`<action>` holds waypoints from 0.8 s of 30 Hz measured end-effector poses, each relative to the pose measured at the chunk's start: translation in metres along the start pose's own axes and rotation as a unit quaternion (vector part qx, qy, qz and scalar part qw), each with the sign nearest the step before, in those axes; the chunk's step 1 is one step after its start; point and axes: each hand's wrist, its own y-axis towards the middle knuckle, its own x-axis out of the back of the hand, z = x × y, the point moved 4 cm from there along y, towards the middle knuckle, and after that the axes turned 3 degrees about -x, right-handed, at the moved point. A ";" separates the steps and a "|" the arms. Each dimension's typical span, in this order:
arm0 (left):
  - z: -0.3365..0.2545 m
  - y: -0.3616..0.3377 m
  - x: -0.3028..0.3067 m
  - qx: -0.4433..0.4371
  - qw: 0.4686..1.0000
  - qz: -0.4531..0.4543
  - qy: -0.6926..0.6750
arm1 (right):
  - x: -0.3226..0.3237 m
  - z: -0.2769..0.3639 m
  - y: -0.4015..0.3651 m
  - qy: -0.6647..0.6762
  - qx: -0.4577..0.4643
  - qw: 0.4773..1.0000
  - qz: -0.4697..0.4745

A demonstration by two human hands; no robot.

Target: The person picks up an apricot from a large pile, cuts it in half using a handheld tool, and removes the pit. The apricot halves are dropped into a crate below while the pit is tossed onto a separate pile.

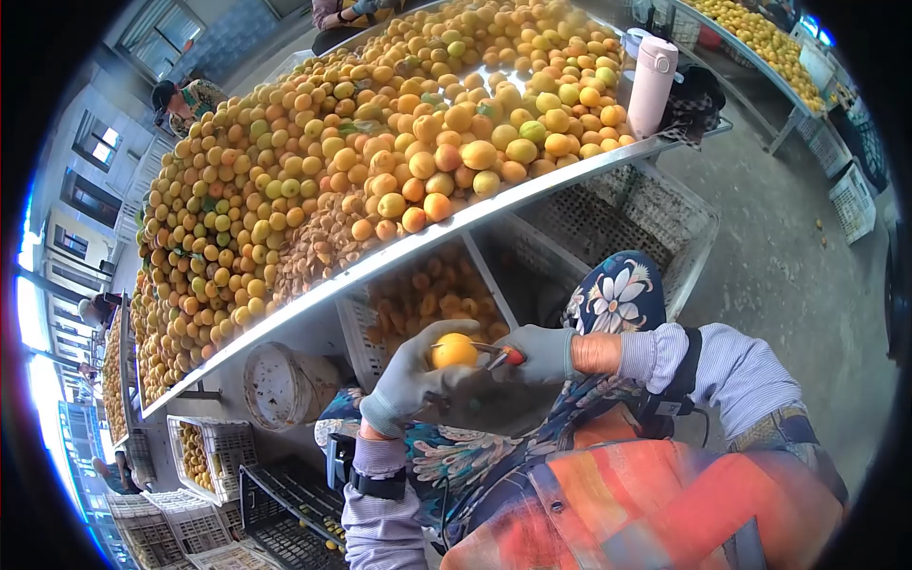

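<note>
My left hand (404, 385), in a grey glove, is closed around a yellow-orange apricot (454, 351) above my lap. My right hand (543, 353), gloved alike, grips a small red-handled tool (513, 356). Its thin metal end reaches the apricot; whether it is a knife cannot be made out, as fingers cover part of it. Just beyond the hands, under the table edge, stands a crate (356, 334) holding orange apricot pieces (427, 290). On the table above lies a large heap of whole apricots (313, 161), with a pile of brown stones (325, 233) at its near edge.
The metal table edge (456, 226) runs slantwise in front of me. A pink bottle (653, 85) stands at its right corner. Beneath are a white crate (698, 223) and a bucket (275, 385). More crates (223, 454) stand lower left. A person (195, 100) sits across the table.
</note>
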 end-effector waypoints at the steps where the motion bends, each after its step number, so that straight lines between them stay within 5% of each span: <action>1: -0.001 0.004 0.002 -0.055 0.998 -0.027 -0.010 | 0.005 0.004 0.001 0.000 0.017 1.000 -0.022; 3: 0.000 0.009 0.005 -0.113 0.992 -0.054 -0.018 | 0.009 0.010 0.004 -0.002 0.038 0.998 -0.045; 5: 0.003 0.004 0.013 -0.161 0.962 -0.210 0.063 | 0.007 0.014 0.011 0.075 0.053 0.993 -0.068; 9: 0.040 0.008 -0.004 -0.170 0.924 -0.245 -0.240 | -0.002 0.009 0.022 0.074 0.069 0.992 -0.068; 11: 0.039 0.003 -0.003 -0.172 0.920 -0.262 -0.235 | -0.001 0.013 0.020 0.065 0.050 0.995 -0.054; 18: -0.001 -0.004 0.010 -0.033 0.981 -0.182 0.051 | 0.016 0.007 0.019 -0.060 0.030 0.997 -0.047; 24: 0.013 0.001 0.023 -0.050 0.962 -0.147 0.226 | 0.015 -0.004 0.018 -0.082 0.030 0.995 -0.057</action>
